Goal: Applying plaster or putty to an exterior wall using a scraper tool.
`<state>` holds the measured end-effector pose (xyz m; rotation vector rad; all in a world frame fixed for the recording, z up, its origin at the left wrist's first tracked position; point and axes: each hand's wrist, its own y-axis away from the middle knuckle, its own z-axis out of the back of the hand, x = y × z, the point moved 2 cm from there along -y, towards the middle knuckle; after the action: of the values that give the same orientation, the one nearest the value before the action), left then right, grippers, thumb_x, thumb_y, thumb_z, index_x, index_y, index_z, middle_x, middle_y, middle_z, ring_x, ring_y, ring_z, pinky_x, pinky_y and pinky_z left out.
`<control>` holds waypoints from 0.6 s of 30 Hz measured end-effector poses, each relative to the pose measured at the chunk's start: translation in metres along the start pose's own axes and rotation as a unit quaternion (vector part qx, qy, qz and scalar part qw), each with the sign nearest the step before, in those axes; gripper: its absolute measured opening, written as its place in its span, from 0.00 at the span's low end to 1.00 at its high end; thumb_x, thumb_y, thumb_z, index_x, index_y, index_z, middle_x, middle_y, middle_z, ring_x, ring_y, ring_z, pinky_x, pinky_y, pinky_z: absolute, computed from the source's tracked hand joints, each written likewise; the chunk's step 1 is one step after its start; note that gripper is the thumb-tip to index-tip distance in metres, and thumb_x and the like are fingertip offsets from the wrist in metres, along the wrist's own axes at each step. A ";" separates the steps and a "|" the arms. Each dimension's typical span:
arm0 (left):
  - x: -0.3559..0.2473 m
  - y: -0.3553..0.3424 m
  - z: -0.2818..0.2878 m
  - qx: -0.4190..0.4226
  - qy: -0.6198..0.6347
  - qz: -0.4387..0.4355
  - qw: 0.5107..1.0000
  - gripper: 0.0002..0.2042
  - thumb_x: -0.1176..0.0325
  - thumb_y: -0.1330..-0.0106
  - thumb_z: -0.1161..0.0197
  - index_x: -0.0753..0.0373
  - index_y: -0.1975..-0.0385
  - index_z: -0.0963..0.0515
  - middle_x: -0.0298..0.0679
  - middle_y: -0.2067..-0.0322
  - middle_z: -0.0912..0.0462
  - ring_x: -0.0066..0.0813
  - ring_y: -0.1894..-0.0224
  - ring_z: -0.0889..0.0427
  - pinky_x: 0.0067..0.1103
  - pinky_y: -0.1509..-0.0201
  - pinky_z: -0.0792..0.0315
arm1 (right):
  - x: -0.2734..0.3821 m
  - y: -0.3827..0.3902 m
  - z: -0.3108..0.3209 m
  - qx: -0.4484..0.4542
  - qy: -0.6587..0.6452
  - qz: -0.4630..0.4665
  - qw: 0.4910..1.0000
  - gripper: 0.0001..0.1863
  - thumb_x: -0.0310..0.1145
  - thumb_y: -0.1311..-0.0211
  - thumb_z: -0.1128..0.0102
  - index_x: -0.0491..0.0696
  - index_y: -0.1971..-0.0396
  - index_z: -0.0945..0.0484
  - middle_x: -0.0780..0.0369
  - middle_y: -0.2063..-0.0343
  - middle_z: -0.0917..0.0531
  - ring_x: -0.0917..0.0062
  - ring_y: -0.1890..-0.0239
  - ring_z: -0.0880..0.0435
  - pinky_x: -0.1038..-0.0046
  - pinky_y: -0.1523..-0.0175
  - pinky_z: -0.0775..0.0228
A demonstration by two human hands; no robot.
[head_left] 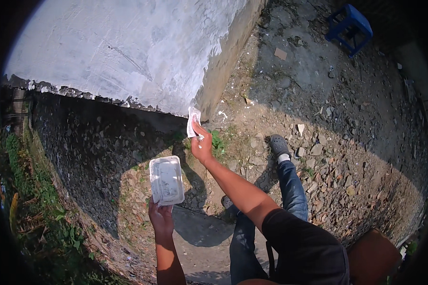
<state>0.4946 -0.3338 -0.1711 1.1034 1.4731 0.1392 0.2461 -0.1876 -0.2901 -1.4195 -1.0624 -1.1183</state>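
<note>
My left hand (pixel 161 216) grips the near edge of a shallow white rectangular plastic tub (pixel 167 179), whose inside is smeared with white paste. My right hand (pixel 202 145) is closed round a thin flat white piece (pixel 193 121), smeared with white; its exact kind is not plain. That piece is up at the lower corner of a wall (pixel 142 52) coated in patchy white. I cannot tell whether it touches the wall. White smears mark the back of my right hand. To the right of the corner, the wall's other face (pixel 222 71) is bare and brownish.
Stony, uneven ground (pixel 318 156) surrounds my feet, one in a grey clog (pixel 278 145). A blue plastic stool (pixel 349 29) stands at the far right. Green plants (pixel 43 190) grow along the left. A reddish-brown block-like thing (pixel 374 256) is at the near right.
</note>
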 end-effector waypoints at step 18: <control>-0.025 0.023 0.007 -0.039 -0.048 0.009 0.998 0.23 0.69 0.32 0.46 0.61 0.36 0.35 0.43 0.42 0.27 0.40 0.40 0.26 0.37 0.36 0.30 | 0.041 -0.044 -0.003 -0.084 0.133 -0.298 0.942 0.14 0.27 0.41 0.41 0.38 0.57 0.19 0.48 0.68 0.15 0.55 0.64 0.15 0.62 0.55 0.27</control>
<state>0.5077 -0.3418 -0.1406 1.0457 1.3616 0.1532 0.2109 -0.1831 -0.2418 -1.0455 -1.2561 -1.8180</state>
